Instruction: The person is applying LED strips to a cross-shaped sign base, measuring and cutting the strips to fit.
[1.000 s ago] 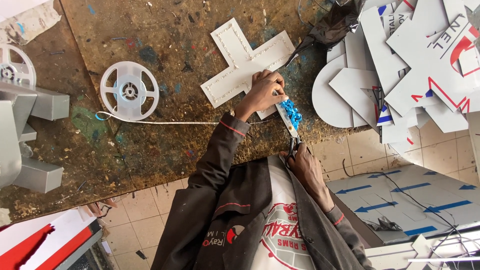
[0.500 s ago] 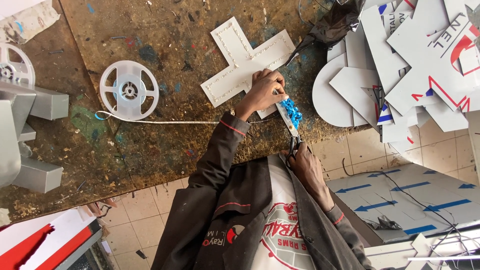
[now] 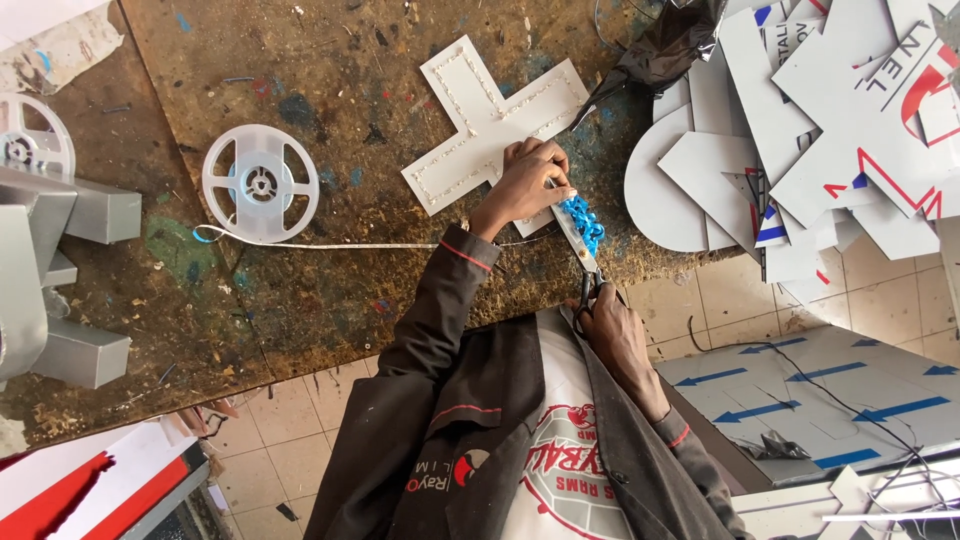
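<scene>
Gripping scissors (image 3: 583, 262) in our right hand (image 3: 610, 325) and pressing our left hand (image 3: 528, 180) on the white cross-shaped panel (image 3: 490, 120), we are working beside blue wire (image 3: 582, 217), an empty reel (image 3: 260, 183) and stacked sign cutouts (image 3: 800, 130).

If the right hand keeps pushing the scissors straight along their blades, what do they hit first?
Probably the blue curled strip already at the scissors held by the right hand; just beyond lies the left hand on the white cross.
</scene>
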